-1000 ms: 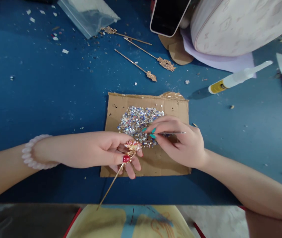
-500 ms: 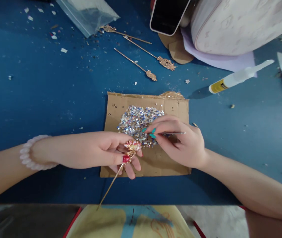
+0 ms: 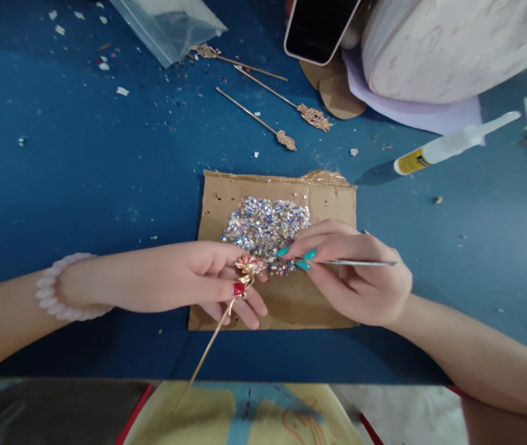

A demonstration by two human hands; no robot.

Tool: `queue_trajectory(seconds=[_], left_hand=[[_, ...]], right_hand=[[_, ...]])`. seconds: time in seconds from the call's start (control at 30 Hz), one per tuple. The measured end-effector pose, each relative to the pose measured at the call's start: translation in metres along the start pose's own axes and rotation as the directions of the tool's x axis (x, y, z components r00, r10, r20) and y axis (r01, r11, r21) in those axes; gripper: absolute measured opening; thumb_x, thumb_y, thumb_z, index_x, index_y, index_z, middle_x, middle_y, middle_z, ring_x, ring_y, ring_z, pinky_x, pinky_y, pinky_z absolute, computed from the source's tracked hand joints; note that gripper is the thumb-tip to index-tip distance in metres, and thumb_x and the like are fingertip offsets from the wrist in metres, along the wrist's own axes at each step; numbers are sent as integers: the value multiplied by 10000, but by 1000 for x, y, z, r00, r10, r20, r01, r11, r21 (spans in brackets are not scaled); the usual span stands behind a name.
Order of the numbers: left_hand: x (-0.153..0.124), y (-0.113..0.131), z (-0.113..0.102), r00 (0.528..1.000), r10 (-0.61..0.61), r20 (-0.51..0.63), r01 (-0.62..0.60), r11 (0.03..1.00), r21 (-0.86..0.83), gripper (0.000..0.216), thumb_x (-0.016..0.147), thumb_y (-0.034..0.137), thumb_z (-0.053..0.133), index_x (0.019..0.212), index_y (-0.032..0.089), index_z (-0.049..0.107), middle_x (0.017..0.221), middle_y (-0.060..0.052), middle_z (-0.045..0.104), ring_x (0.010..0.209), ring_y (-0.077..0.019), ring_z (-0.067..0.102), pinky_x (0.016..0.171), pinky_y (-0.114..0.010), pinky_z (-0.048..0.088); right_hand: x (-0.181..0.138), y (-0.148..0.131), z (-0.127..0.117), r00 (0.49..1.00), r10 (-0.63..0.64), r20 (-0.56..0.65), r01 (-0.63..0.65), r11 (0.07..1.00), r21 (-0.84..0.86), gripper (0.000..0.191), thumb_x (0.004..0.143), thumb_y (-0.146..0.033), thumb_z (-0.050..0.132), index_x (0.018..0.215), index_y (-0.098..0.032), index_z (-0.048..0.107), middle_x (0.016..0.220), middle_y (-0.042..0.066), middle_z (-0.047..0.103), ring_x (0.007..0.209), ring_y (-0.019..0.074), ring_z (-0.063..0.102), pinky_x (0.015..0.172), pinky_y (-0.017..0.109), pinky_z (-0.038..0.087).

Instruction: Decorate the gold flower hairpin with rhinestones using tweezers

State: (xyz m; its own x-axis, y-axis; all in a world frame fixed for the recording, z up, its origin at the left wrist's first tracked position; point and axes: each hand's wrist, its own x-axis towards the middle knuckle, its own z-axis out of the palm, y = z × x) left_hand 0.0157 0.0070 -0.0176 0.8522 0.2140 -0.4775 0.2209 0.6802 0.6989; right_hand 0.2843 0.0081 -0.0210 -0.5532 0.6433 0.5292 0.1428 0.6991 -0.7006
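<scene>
My left hand (image 3: 198, 278) holds a gold hair stick (image 3: 207, 347) between thumb and fingers. Its pink flower-shaped head (image 3: 250, 264) points up and its shaft slants down past the table edge. My right hand (image 3: 351, 266) pinches slim silver tweezers (image 3: 360, 262), lying almost level, with their rear end pointing right. The tips are hard to make out at the fingertips. Both hands are over a cardboard sheet (image 3: 309, 309), where a heap of shiny blue, white and silver flakes (image 3: 263, 225) lies. My right fingertips are by the heap's lower right edge.
Several gold hair sticks (image 3: 286, 141) lie beyond the cardboard. A white glue bottle (image 3: 453, 143) with a yellow label stands to the right. At the back are a plastic bag (image 3: 170, 31), a phone (image 3: 321, 28) and a pale pouch (image 3: 458, 49). Small scraps dot the blue table (image 3: 82, 167).
My right hand has shifted right and slightly down, and the tweezers show more of their length. My left hand keeps the hair stick nearly in place, its head turned slightly.
</scene>
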Motion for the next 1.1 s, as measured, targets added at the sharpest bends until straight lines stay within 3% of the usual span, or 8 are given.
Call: queue_trajectory(seconds=[0.27,0.8,1.1], left_hand=[[0,8,4,998,-57,-32,58,998,14,259,1068,135,478,1278,239,590,1297,-48,776,1178,-180,755,851,-193,600],[3,8,7,997,-56,-54,56,998,-12,252,1050,129,496,1241,246,612,1237,-14,803,1115,-141,776,819,-153,607],[1,1,3,1000,-12,-28,10,998,-60,244,1077,145,473,1217,267,630,1234,8,800,1125,-138,772,836,-157,605]], right_hand=[[-3,-15,-2,986,0,167,10,998,-59,235,918,28,612,807,-178,630,907,79,813,976,145,771,889,284,673],[-3,-14,-1,986,-50,159,62,996,-71,155,917,10,643,889,-143,646,944,110,815,1015,156,766,921,307,675],[-1,-15,-4,977,-48,206,70,993,-100,204,929,-7,632,802,-166,648,890,95,811,1002,172,772,886,319,683]])
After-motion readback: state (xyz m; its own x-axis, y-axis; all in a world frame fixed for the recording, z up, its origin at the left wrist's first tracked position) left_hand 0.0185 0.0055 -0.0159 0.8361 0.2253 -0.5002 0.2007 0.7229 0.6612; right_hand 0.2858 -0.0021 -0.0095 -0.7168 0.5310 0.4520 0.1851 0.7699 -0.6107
